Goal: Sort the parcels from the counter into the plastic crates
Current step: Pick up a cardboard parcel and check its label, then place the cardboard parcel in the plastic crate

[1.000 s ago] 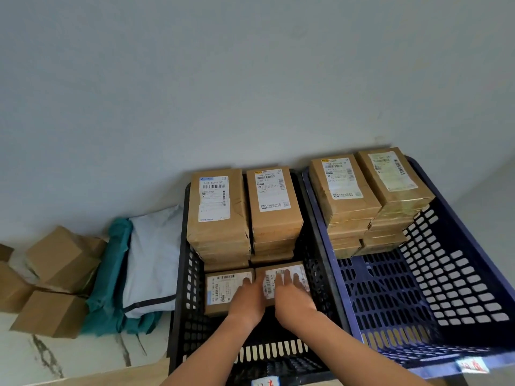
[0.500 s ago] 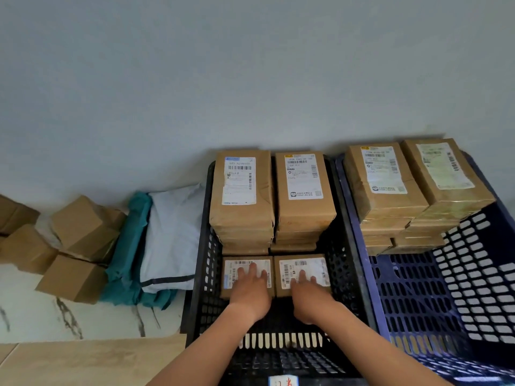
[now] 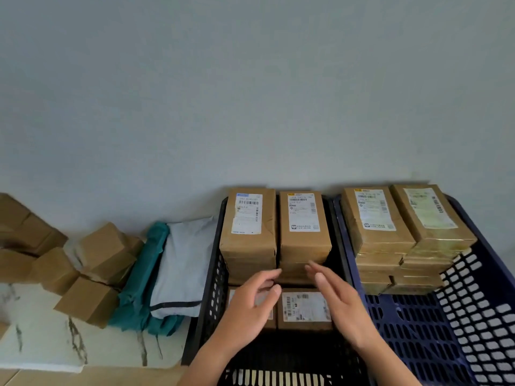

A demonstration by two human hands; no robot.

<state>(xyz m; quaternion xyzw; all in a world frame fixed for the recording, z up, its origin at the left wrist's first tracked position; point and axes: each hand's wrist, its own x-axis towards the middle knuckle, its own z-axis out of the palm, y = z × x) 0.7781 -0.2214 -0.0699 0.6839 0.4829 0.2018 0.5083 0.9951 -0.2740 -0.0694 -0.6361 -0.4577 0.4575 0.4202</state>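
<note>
Parcels (image 3: 305, 309) (two) lie below left hand (image 3: 250, 305) and right hand (image 3: 342, 305).

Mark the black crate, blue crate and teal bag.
black crate (image 3: 214, 288), head view, left wall.
blue crate (image 3: 404, 330), head view, bare floor.
teal bag (image 3: 139, 288), head view, middle of its visible side.

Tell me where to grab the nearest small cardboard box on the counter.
The nearest box is probably best taken across its two opposite side faces, coming from above and the front. It sits at the pile's near edge with its top and front faces free, while other boxes crowd behind it.
</note>
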